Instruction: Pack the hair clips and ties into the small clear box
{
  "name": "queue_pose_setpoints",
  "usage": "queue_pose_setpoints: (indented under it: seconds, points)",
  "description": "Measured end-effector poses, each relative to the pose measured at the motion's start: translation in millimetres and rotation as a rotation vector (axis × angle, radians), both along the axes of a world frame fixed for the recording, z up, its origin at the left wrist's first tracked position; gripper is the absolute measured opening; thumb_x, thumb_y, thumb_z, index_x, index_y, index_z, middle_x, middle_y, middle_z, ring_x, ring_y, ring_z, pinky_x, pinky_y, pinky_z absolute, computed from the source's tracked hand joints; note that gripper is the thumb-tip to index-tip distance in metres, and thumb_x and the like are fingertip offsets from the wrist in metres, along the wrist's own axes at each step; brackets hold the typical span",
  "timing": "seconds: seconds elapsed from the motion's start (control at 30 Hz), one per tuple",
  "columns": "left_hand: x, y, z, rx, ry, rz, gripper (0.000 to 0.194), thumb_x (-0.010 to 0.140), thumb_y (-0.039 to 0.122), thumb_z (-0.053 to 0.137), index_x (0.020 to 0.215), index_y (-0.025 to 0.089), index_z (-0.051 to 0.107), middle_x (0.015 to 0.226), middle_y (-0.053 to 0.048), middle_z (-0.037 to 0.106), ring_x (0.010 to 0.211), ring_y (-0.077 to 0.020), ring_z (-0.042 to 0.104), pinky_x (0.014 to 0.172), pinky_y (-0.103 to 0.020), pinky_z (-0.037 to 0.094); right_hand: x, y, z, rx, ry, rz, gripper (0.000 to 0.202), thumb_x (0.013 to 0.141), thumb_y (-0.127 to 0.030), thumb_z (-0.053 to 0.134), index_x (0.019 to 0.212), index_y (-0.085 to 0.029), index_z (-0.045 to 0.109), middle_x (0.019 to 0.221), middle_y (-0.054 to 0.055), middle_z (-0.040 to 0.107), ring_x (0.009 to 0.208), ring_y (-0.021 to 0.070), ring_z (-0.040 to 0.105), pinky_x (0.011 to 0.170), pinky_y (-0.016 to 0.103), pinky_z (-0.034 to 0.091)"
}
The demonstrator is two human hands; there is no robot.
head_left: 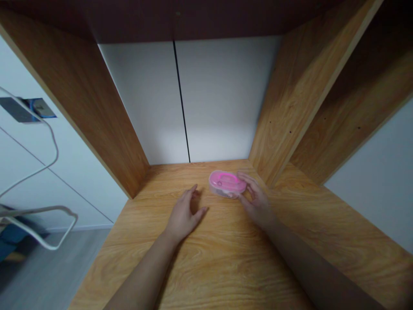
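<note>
A small oval box (226, 182) with a pink lid and handle and a clear lower part is near the back of the wooden surface (206, 262). My right hand (254, 200) grips its right end, thumb at the front and fingers behind. What the box holds inside is too blurred to tell. To the left of the box, my left hand (185, 214) is empty, its thumb and fingers apart, close to the wood.
Upright wooden panels stand at the left (97, 116) and right (300, 94), with a white back panel (222, 99) between them. A dark shelf (193, 21) hangs overhead. A white cable (54, 142) and a white metal frame (48, 246) are at the far left.
</note>
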State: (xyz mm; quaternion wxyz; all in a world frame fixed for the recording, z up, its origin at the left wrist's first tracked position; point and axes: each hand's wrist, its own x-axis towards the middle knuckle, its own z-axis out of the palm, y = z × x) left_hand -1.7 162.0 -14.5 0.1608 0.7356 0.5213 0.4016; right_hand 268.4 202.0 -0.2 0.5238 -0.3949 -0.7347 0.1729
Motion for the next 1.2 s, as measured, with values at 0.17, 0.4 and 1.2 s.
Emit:
queue_pose_setpoints:
  seconds: [0.17,0.4,1.2]
  points:
    - [3.4,-3.6,2.6,0.029,-0.129,-0.083,0.103,0.078,0.042,0.080,0.157,0.024,0.016,0.147,-0.015,0.049,0.124,-0.0268,0.059,0.108,-0.048,0.047,-11.6,-16.7,6.3,-0.026,-0.120,0.250,0.043,0.094,-0.023,0.061,0.136,-0.031,0.056,0.148,0.010,0.052,0.141,0.0262,0.046,0.119,0.051,0.037]
    - [4.7,-8.3,10.8,0.063,-0.021,-0.183,0.078,0.082,0.033,0.075,0.150,0.024,0.036,0.143,-0.014,0.055,0.129,-0.0294,0.056,0.110,-0.048,0.046,-15.5,-21.2,7.1,-0.071,-0.228,0.330,0.040,0.097,-0.024,0.057,0.136,-0.030,0.056,0.154,0.010,0.047,0.143,0.0267,0.042,0.119,0.051,0.037]
    - [15.2,-14.2,16.4,0.021,0.068,-0.093,0.077,0.083,0.033,0.070,0.150,0.021,0.034,0.147,-0.014,0.053,0.131,-0.0299,0.056,0.110,-0.046,0.048,-59.1,-38.2,-5.9,-0.720,0.421,0.059,0.040,0.069,-0.046,0.081,0.100,-0.019,0.080,0.097,0.010,0.080,0.078,0.0236,0.074,0.076,0.037,0.059]
